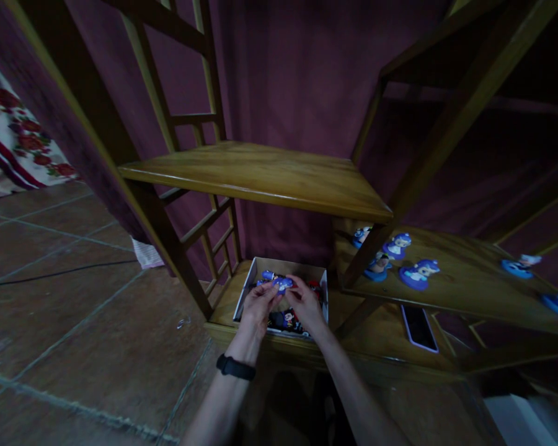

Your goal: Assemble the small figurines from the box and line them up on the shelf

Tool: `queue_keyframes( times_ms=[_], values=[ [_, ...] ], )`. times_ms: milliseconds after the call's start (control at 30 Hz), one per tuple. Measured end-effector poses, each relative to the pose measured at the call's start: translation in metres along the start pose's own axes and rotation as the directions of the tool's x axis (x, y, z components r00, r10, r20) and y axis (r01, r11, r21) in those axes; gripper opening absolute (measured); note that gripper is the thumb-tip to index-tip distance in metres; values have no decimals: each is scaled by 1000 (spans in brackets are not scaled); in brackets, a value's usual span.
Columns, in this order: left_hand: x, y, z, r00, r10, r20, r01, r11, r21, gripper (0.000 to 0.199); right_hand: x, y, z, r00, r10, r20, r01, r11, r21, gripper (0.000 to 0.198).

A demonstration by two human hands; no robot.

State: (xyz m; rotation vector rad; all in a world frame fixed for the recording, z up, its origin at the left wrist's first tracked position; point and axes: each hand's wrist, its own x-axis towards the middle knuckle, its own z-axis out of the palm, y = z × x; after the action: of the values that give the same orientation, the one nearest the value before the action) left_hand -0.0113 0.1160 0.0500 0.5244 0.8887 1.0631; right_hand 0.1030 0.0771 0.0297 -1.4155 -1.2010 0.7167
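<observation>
Between the fingertips of both hands is a small figurine with purple and white parts. My left hand, with a black band on its wrist, pinches it from the left. From the right, my right hand closes its fingers on the same figurine. Both hands are over an open cardboard box standing on the bottom shelf. Inside the box lie several more figurines in dark, red and blue colours, partly covered by my hands.
Above the box runs a wooden shelf. On the shelf to the right stand several figurines, among them a purple-based one. A phone lies lower right. A slanting wooden post divides the unit. A cable crosses the tiled floor.
</observation>
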Motion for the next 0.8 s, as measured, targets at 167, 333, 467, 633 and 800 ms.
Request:
queue_keyframes(
  times_ms=[167,333,467,633,800],
  values=[
    [1,2,-3,995,-103,5,103,995,-1,7,2,3,-1,1000,-14,-27,14,1000,1,34],
    [0,1,-2,991,-133,18,133,991,18,7,2,-2,-6,1000,-3,-10,3,999,-50,30],
    [0,1,-2,988,-155,20,154,987,52,9,4,-2,-9,1000,4,6,-4,999,-46,27],
    [-1,-1,-3,990,-142,15,141,988,66,11,7,8,-8,1000,27,-14,-27,1000,16,27],
    [-2,0,-3,988,-151,32,148,987,62,7,6,11,-6,999,11,-39,-11,1000,12,24]
  ],
)
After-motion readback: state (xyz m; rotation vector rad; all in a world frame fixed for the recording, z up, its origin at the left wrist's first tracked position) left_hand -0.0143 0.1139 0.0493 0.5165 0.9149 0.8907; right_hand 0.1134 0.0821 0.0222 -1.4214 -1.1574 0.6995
